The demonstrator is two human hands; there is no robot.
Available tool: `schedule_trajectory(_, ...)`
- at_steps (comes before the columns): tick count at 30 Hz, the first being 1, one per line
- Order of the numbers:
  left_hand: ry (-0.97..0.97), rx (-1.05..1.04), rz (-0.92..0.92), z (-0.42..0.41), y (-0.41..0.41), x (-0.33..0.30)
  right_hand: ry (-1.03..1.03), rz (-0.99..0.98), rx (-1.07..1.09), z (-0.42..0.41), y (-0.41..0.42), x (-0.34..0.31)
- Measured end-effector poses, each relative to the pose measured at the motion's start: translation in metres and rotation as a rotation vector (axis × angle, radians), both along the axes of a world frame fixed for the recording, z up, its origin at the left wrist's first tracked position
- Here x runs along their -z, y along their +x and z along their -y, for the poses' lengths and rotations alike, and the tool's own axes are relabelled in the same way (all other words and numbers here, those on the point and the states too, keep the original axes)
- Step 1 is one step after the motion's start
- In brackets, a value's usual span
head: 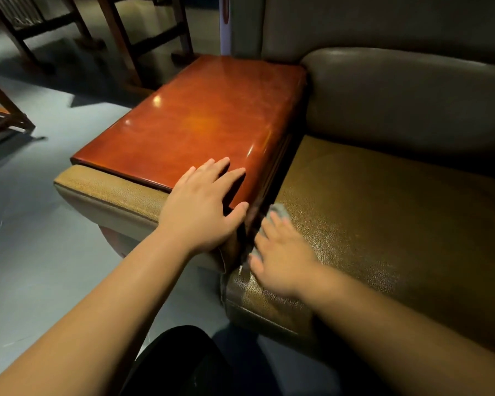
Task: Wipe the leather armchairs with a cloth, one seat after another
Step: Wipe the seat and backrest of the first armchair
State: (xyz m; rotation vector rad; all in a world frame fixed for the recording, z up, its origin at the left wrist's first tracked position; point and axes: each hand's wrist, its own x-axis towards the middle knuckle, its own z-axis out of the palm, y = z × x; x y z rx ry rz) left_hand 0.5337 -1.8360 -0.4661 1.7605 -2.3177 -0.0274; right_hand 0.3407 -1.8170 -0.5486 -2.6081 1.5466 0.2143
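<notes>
A tan leather armchair seat fills the right side, with a grey-brown backrest behind it. A small grey cloth lies at the seat's left edge, beside the armrest. My right hand presses flat on the cloth with straight fingers, which hide most of it. My left hand rests open on the near corner of the glossy red-brown wooden armrest top, its thumb over the edge toward the seat.
The armrest's leather front juts out to the left over a grey floor. Dark wooden chair frames stand at the back left. My dark-clad knee is at the bottom centre.
</notes>
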Motion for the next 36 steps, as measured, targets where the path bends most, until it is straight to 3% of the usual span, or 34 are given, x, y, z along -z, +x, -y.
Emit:
schedule_trajectory(5,-0.010,-0.010,0.003,0.004,-0.003,-0.003,-0.020,0.086,-0.231,-0.049,-0.021,0.015)
schedule_trajectory(10,-0.050,-0.088,0.035,0.016,-0.012,-0.015,0.096,0.144,-0.347,-0.036,-0.053,0.012)
schedule_trajectory(13,-0.022,-0.170,0.040,0.044,-0.027,-0.022,0.148,0.105,-0.193,-0.005,-0.080,0.000)
schedule_trajectory(18,0.039,-0.159,-0.053,0.057,-0.027,-0.010,0.065,-0.014,0.296,0.080,-0.122,-0.009)
schedule_trajectory(20,0.024,-0.164,-0.098,0.055,-0.027,-0.012,0.067,-0.019,0.350,0.085,-0.105,-0.005)
schedule_trajectory(24,0.006,-0.174,-0.139,0.053,-0.030,-0.017,0.069,0.081,-0.029,0.028,-0.044,0.002)
schedule_trajectory(27,-0.017,-0.161,-0.139,0.052,-0.030,-0.015,0.124,0.135,-0.097,0.029,-0.065,-0.005)
schedule_trajectory(29,-0.016,-0.160,-0.130,0.054,-0.030,-0.015,0.091,0.136,0.015,0.048,-0.103,-0.007)
schedule_trajectory(34,-0.001,-0.141,-0.024,0.057,-0.032,-0.018,0.056,0.158,0.594,0.060,-0.217,-0.012)
schedule_trajectory(36,0.005,-0.188,0.037,0.066,-0.038,-0.025,0.056,0.170,0.712,0.059,-0.230,-0.011)
